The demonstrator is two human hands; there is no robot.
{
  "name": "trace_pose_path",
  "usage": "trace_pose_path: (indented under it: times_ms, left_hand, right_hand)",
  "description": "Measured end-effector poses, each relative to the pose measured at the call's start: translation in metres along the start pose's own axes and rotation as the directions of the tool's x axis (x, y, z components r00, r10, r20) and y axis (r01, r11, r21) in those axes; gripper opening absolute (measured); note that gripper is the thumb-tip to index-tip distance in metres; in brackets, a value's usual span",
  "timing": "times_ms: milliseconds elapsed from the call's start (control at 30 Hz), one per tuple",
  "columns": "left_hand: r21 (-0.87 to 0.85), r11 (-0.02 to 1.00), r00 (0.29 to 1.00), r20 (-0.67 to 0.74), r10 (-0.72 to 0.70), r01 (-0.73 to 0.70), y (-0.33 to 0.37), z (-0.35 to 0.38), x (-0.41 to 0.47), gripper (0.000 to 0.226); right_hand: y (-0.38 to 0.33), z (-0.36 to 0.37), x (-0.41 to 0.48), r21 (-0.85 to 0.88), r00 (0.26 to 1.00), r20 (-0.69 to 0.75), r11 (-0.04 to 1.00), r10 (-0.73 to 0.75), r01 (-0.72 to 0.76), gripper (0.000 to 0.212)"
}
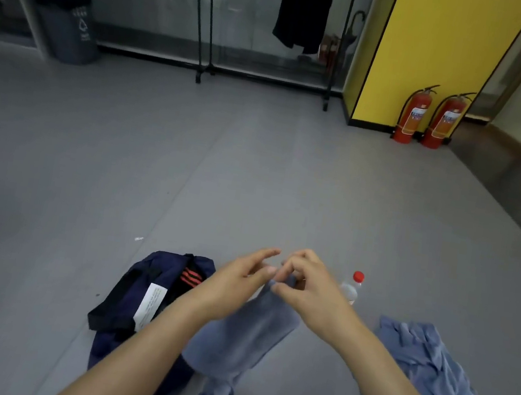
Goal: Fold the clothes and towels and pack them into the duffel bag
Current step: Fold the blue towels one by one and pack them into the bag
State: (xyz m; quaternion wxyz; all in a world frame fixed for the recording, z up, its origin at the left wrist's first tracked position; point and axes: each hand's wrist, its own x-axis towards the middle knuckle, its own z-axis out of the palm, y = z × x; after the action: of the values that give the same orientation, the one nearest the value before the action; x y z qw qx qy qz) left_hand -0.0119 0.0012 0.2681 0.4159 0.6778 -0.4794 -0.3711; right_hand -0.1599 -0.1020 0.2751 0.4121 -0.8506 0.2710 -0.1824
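Above the floor, low in the centre of the head view, a grey-blue cloth hangs from the person's two hands, with its lower end bunched close to the ground. It is just beside the navy duffel bag, which lies slumped at the left. The right hand pinches the top edge of the cloth between thumb and curled fingers. The left hand lies against the same edge with its upper fingers fairly straight, and it cannot be told whether it grips. Risk, as a judgement: if the hold is on one point only, the cloth may twist or slip free when it is spread, giving a skewed fold. The trailing end could also drag on the floor or catch on the bag. The water bottle stands close behind the right hand and could be knocked over by a wide sweep of that arm. The bag's mouth does not appear to stand open, so packing may stall until it is held open. Condition of the item: soft, matte and limp, draped in one broad panel that narrows to a crumpled tail, and not yet folded. Whether it is a towel or a garment cannot be told. A second blue garment lies crumpled on the floor at the right, well apart from the bag.
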Motion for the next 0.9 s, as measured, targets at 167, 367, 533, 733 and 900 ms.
trace_pose_path:
  times_ms: [167, 367, 533, 733, 900]
  left_hand:
    - [-0.137, 0.99, 0.996, 0.093, -0.001, 0.014, -0.007, -0.026, -0.004, 0.031]
    - [-0.378, 0.921, 0.974, 0.228, -0.009, 0.097, 0.001, -0.025, -0.007, 0.037]
    - [-0.36, 0.933, 0.998, 0.05, 0.046, -0.025, 0.02, -0.011, 0.006, 0.021]
    - [-0.333, 0.937, 0.984, -0.172, 0.047, -0.103, 0.024, -0.01, 0.02, 0.021]
    - [-0.304, 0.95, 0.996, -0.075, 0.053, -0.074, 0.03, -0.006, 0.021, 0.026]
  right_hand:
    - [-0.019, 0.008, 0.01, -0.01, 1.0, -0.005, 1.0, -0.011, 0.011, 0.02]
    - [-0.044, -0.003, 0.002, -0.071, 0.997, -0.009, 0.994, -0.079, 0.078, 0.03]
    - [-0.011, -0.018, -0.012, -0.011, 0.996, -0.085, 1.0, -0.003, 0.002, 0.037]
    - [0.04, -0.044, -0.012, 0.083, 0.975, -0.134, 0.983, 0.175, -0.165, 0.028]
    - [0.029, -0.038, -0.002, 0.267, 0.987, 0.021, 0.95, 0.16, -0.16, 0.05]
